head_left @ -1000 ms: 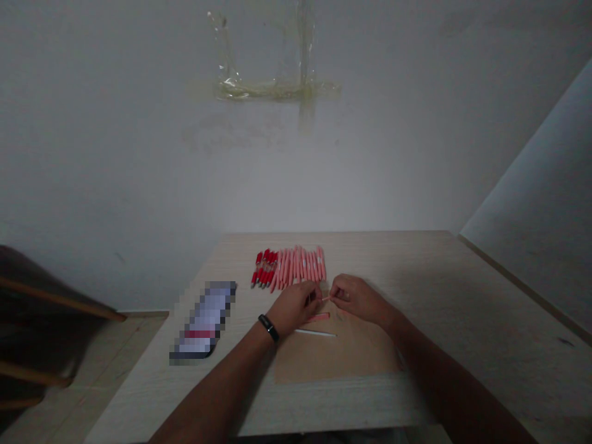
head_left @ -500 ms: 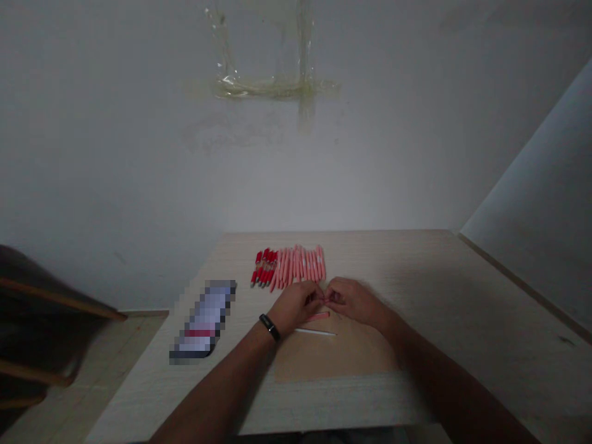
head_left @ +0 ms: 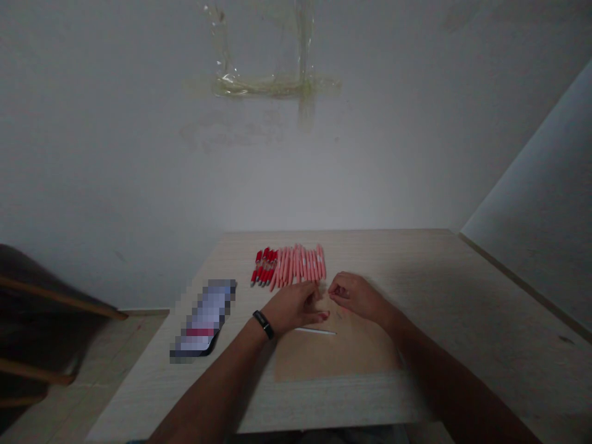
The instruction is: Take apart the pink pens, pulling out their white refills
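My left hand [head_left: 295,305], with a black band on its wrist, rests on the wooden table [head_left: 430,290] with fingers curled over a pink pen barrel whose tip shows [head_left: 324,315]. My right hand [head_left: 354,294] hovers just to its right, fingers pinched together; what they hold is too small to make out. A thin white refill [head_left: 316,332] lies on a brown sheet [head_left: 342,354] below the hands. Behind them lies a row of pink pen barrels [head_left: 300,264], with red pen parts [head_left: 263,267] at its left end.
A blurred-out flat object [head_left: 205,317] lies on the table's left side. A dark wooden chair [head_left: 37,308] stands at the far left. A grey wall with old tape marks [head_left: 272,86] rises behind the table; a pale panel [head_left: 546,203] slants on the right.
The hands, which met around a small thin piece, have drawn apart. My left hand has dropped onto the pink barrel on the table.
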### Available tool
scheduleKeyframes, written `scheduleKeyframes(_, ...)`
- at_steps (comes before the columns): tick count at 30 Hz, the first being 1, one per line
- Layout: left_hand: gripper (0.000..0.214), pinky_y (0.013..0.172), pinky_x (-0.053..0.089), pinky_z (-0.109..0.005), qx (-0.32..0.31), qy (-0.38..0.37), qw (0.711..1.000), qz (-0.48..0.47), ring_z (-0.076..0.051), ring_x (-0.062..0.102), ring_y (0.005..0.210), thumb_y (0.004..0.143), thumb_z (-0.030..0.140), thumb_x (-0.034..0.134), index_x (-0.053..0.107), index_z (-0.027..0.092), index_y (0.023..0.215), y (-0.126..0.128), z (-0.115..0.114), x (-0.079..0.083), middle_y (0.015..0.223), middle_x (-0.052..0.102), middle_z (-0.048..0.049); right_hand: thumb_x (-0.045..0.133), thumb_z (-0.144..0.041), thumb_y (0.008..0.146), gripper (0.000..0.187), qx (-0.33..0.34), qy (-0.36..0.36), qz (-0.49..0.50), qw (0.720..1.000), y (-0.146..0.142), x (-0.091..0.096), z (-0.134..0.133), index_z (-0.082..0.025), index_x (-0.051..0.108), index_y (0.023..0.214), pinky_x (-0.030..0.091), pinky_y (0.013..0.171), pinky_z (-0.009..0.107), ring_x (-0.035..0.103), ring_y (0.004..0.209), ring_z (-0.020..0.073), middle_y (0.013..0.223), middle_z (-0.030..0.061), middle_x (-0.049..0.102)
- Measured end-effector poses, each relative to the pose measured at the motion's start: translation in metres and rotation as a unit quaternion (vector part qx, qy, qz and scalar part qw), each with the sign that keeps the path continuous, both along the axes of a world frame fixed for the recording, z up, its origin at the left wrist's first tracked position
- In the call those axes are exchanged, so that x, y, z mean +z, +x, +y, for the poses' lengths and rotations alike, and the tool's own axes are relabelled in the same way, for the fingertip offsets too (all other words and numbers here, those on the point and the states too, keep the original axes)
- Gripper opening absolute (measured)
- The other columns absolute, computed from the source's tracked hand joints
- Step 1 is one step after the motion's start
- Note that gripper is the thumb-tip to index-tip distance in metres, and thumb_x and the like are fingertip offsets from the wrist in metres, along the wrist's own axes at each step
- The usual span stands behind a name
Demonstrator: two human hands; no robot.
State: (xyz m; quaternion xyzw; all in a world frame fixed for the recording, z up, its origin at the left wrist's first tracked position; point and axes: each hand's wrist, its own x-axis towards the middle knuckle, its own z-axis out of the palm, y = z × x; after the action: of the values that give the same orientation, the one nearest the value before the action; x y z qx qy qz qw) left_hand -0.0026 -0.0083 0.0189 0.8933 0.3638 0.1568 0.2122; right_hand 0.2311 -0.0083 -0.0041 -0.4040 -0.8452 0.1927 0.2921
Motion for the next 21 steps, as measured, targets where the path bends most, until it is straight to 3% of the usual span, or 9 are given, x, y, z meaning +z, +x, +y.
scheduleKeyframes(9,0.021,0.062,0.033,-0.024,-0.027,-0.006,0.995,0.091,-0.016,0.058,0.076,0.079,0.039,0.07,0.063,0.019,0.081,-0.01,0.006,-0.003,0.089,0.065,-0.0021,0.064,-0.019,0.084,0.002,-0.008,-0.007,-0.021,1.0,0.008,0.003,0.001,-0.017,0.064,0.083,0.039,0.064,0.023,0.056,0.072,0.0138,0.08,0.0019,0.063)
scheduleKeyframes(21,0.028,0.056,0.027,-0.024,0.071,0.013,0.997,0.033,-0.014,0.054,0.069,0.088,0.046,0.059,0.061,0.019,0.082,-0.007,0.007,-0.001,0.078,0.063,-0.001,0.064,-0.021,0.085,0.006,-0.009,-0.013,-0.009,1.0,0.012,0.011,-0.001,-0.017,0.064,0.08,0.039,0.063,0.023,0.056,0.072,0.0142,0.08,0.0024,0.063)
